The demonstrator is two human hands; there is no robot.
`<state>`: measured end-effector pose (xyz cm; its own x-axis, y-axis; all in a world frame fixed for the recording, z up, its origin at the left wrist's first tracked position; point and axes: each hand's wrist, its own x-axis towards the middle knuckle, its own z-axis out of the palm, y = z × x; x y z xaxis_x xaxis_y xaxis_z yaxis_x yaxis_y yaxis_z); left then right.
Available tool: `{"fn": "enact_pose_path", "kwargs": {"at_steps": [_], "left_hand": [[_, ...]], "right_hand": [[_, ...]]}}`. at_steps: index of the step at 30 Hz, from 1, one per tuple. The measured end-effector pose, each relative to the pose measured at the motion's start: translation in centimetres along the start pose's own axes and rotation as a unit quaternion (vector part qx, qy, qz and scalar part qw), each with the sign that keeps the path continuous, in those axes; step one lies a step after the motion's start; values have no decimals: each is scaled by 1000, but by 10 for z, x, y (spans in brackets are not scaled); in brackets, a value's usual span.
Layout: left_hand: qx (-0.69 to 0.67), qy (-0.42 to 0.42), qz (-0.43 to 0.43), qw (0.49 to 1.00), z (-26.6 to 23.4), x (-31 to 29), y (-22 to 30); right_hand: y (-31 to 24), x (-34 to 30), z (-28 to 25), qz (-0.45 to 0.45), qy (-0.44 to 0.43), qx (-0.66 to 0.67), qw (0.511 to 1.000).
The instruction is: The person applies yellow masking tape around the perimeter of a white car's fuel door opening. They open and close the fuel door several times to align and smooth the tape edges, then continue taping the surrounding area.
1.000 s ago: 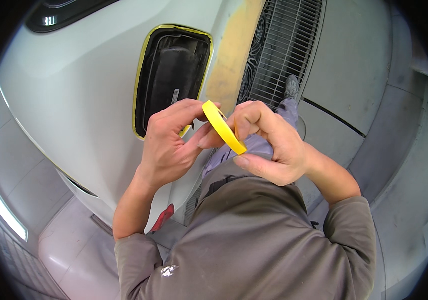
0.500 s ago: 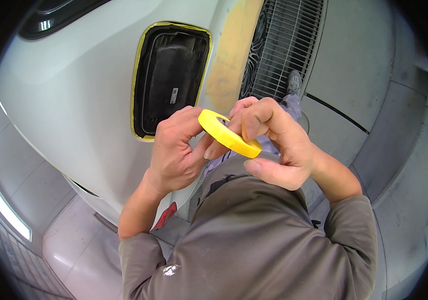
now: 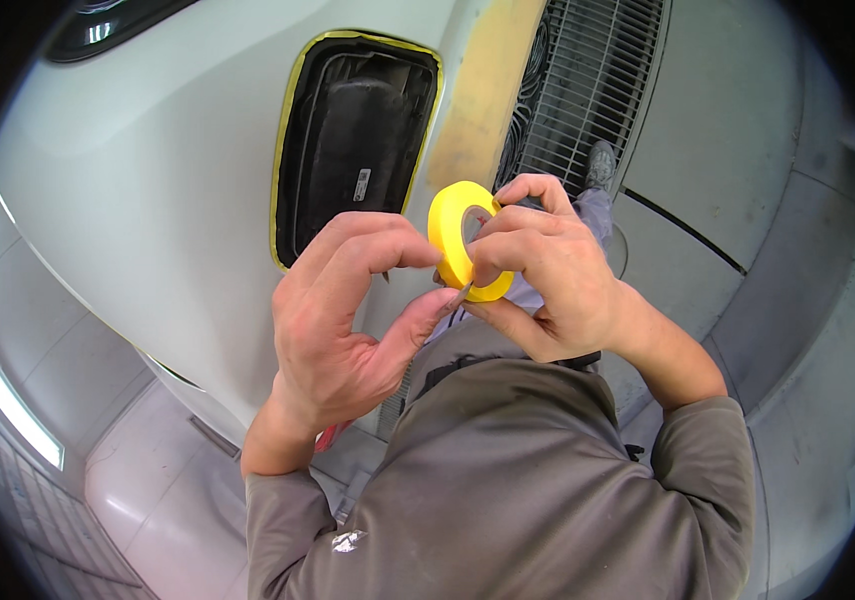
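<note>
A roll of yellow masking tape (image 3: 445, 222) is held up in front of me, its hollow core facing partly up and right. My right hand (image 3: 558, 265) grips it, with fingers at the core and the thumb under the lower edge. My left hand (image 3: 333, 310) is at the roll's left side, its index fingertip and thumb tip by the outer edge with a gap between them. Whether the left fingertips have a loose tape end cannot be made out. Beyond the hands, a dark rectangular opening (image 3: 348, 150) in a pale car body panel (image 3: 188, 190) has yellow tape along its rim.
A yellowish-beige sanded patch (image 3: 478, 100) runs beside the opening. Past it are a metal floor grate (image 3: 588, 85) and a coiled dark hose (image 3: 518, 130). My shoe (image 3: 600, 165) stands by the grate's edge. A red part (image 3: 333, 436) shows below my left wrist.
The tape roll has turned from nearly edge-on to show its core. My right hand has closed on it, while my left hand has drawn back to its left edge and spread its fingers.
</note>
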<state>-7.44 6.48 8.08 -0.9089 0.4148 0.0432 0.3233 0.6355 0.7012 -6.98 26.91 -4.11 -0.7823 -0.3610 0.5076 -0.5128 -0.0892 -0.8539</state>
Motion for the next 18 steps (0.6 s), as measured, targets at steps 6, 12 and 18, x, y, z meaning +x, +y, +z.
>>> {"fn": "enact_pose_path", "kwargs": {"at_steps": [6,12,18], "left_hand": [[23,15,-51,998,8,-8,5],[8,36,-9,999,20,-9,2],[-19,34,-95,995,23,-11,3]], "right_hand": [[3,-5,5,5,25,-23,999],[6,-10,7,13,20,-25,999],[10,-14,7,17,17,-10,1000]]}}
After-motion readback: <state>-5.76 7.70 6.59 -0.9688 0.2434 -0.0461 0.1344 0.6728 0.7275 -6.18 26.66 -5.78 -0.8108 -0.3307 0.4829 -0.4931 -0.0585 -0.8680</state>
